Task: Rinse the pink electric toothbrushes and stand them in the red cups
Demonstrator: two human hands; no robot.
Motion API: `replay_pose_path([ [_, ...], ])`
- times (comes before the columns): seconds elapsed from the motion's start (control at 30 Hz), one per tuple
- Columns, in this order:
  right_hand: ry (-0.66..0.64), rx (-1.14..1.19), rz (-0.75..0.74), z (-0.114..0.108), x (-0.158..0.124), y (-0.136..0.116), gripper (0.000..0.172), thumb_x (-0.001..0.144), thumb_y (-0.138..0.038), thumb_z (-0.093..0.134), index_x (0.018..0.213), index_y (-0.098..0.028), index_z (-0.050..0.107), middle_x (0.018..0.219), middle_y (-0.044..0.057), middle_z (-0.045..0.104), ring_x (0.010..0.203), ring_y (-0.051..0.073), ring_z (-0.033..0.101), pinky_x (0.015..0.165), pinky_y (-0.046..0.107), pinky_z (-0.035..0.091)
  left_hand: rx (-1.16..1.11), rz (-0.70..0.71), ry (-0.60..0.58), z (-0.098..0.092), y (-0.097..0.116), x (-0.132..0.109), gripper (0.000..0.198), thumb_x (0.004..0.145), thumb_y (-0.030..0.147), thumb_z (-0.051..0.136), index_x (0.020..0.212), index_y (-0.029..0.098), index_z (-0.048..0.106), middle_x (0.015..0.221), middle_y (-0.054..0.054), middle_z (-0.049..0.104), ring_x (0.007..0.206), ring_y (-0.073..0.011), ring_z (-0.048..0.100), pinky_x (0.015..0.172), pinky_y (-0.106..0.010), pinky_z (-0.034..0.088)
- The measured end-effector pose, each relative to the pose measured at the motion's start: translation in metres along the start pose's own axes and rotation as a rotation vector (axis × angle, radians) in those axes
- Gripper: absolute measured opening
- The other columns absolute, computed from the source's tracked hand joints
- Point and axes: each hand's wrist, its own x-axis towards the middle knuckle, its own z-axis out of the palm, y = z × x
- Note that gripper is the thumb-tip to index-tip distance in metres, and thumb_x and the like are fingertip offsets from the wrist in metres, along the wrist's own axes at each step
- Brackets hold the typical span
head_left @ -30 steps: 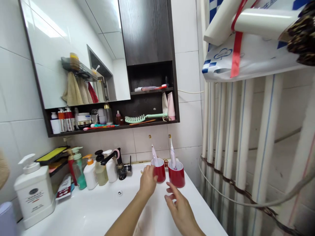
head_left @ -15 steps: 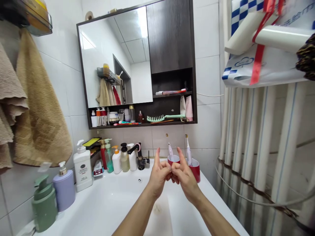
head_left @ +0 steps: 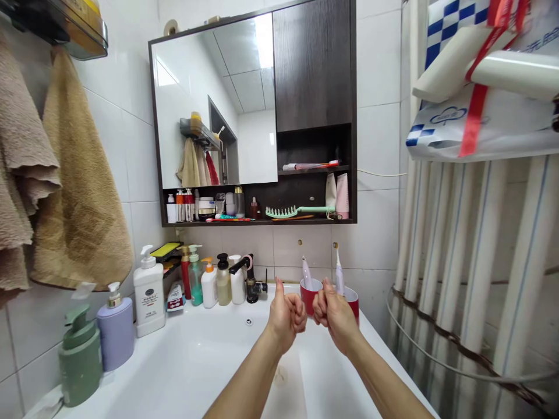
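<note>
Hands: I count two; left hand (head_left: 288, 314); right hand (head_left: 335, 314)
Red cups: two on my feed; left cup (head_left: 311, 293); right cup (head_left: 353, 298)
Toothbrushes: two, one per cup; left toothbrush (head_left: 305, 273); right toothbrush (head_left: 339, 273)
Pump bottles by the left wall: three; green bottle (head_left: 81, 364); lavender bottle (head_left: 116, 334); big white bottle (head_left: 148, 299)
Row of bottles (head_left: 209, 289) beside the tap: I make it five
Tap (head_left: 248, 279): one
Hanging towels (head_left: 82, 192): two that I can separate; folds at the frame edge may hide more
Green comb (head_left: 283, 212): one
Upright tubes (head_left: 342, 195) on the shelf: two
Mirror (head_left: 209, 105): one
</note>
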Motion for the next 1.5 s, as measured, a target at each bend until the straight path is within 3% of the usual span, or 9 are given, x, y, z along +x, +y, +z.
replay_pose_path([
  [0.1,0.045,-0.361,-0.054,-0.011,0.017,0.013,0.044,0.066,-0.05,0.023,0.036,-0.018,0.029,0.035,-0.004,0.036,0.032,0.007,0.034,0.039,0.022,0.03,0.025,-0.053,0.031,-0.005,-0.01,0.004,0.058,0.057,0.067,0.012,0.034,0.016,0.028,0.023,0.005,0.022,0.022,-0.0025,0.018,0.032,-0.018,0.005],
  [0.2,0.273,-1.008,-0.124,-0.038,0.041,0.03,0.038,0.067,-0.044,0.025,0.05,-0.018,0.046,0.058,0.003,0.051,0.055,0.013,0.048,0.052,0.025,0.035,0.071,-0.107,0.093,-0.018,-0.027,0.006,0.058,0.055,0.067,0.017,0.033,0.015,0.028,0.023,0.005,0.023,0.022,-0.0019,0.018,0.033,-0.018,0.003],
  [0.3,0.429,-1.16,-0.055,-0.07,0.06,0.047,0.027,0.06,-0.037,0.041,0.075,-0.017,0.052,0.097,0.013,0.044,0.087,0.026,0.042,0.066,0.036,0.032,0.186,-0.225,0.229,-0.031,-0.048,0.004,0.055,0.054,0.066,0.024,0.037,0.015,0.031,0.026,0.006,0.026,0.025,-0.001,0.02,0.034,-0.016,0.004],
  [0.6,0.255,-1.314,0.043,-0.107,0.034,0.068,0.026,0.06,-0.032,0.04,0.073,-0.015,0.055,0.084,0.012,0.048,0.077,0.025,0.048,0.062,0.033,0.035,0.516,-0.181,0.171,-0.049,-0.069,-0.008,0.037,0.062,0.05,0.029,0.06,0.015,0.04,0.045,0.004,0.041,0.035,-0.0036,0.034,0.036,-0.017,0.018],
  [0.83,0.018,-1.276,-0.09,-0.079,-0.02,0.072,0.023,0.06,-0.031,0.04,0.075,-0.019,0.054,0.106,0.009,0.038,0.091,0.021,0.042,0.071,0.029,0.033,0.707,-0.027,0.305,-0.046,-0.073,0.002,0.017,0.059,0.03,0.041,0.067,0.015,0.045,0.065,-0.002,0.049,0.058,-0.0094,0.045,0.053,-0.021,0.033],
  [0.97,-0.1,-1.16,-0.1,-0.042,-0.036,0.088,0.022,0.06,-0.026,0.041,0.075,-0.018,0.054,0.109,0.008,0.037,0.098,0.02,0.037,0.076,0.027,0.031,0.85,0.106,0.374,-0.051,-0.076,0.015,0.033,0.051,0.024,0.051,0.083,0.016,0.047,0.086,-0.005,0.05,0.082,-0.0147,0.043,0.073,-0.023,0.029],
  [1.13,-0.193,-1.111,-0.062,-0.007,-0.042,0.115,0.017,0.059,-0.022,0.041,0.069,-0.018,0.054,0.11,0.007,0.037,0.096,0.019,0.04,0.077,0.026,0.031,0.922,0.128,0.429,-0.078,-0.079,0.023,0.024,0.049,0.013,0.046,0.073,0.017,0.051,0.069,-0.003,0.056,0.069,-0.0162,0.048,0.067,-0.026,0.032],
  [1.3,-0.175,-1.205,-0.014,0.009,-0.037,0.132,0.013,0.059,-0.024,0.042,0.062,-0.018,0.053,0.111,0.008,0.036,0.095,0.02,0.041,0.072,0.026,0.033,0.868,0.222,0.557,-0.098,-0.072,0.02,0.017,0.053,0.013,0.044,0.069,0.016,0.048,0.066,-0.002,0.054,0.063,-0.0129,0.047,0.062,-0.023,0.034],
  [1.5,-0.06,-1.329,-0.053,0.016,-0.024,0.144,0.017,0.06,-0.033,0.043,0.062,-0.018,0.052,0.1,0.01,0.041,0.082,0.02,0.047,0.062,0.027,0.036,0.746,0.382,0.656,-0.104,-0.03,0.015,0.026,0.057,0.026,0.047,0.081,0.017,0.043,0.073,-0.001,0.05,0.067,-0.0099,0.045,0.063,-0.019,0.034],
])
